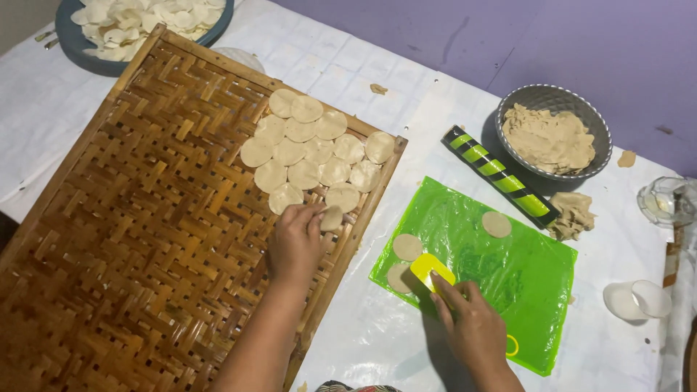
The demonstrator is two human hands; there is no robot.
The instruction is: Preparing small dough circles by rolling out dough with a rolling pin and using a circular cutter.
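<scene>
The left hand (294,243) rests on the woven bamboo tray (131,218), fingers closed on one thin dough disc (332,218) at the near edge of the laid-out group. The right hand (472,327) is well apart from it, on the green plastic sheet (508,276), pinching a yellow scraper (431,271) whose blade sits against two dough rounds (404,261) at the sheet's left edge. A third round (496,223) lies alone near the far edge of the sheet. The held disc is pale beige, flat and circular, matching the cluster of discs (312,152) arranged in overlapping rows on the far right corner of the tray, just beyond the left hand. A green-and-black striped roller (499,174) lies diagonally beyond the sheet. Behind it, a grey metal bowl (602,123) holds ragged dough scraps; a further lump of dough (572,214) lies on the white table cover (377,341) beside the bowl. A dark blue plate (72,43) at the far left corner holds pale white chips. A glass (664,202) stands at the right edge, with a small white cup (635,299) lying nearer.
</scene>
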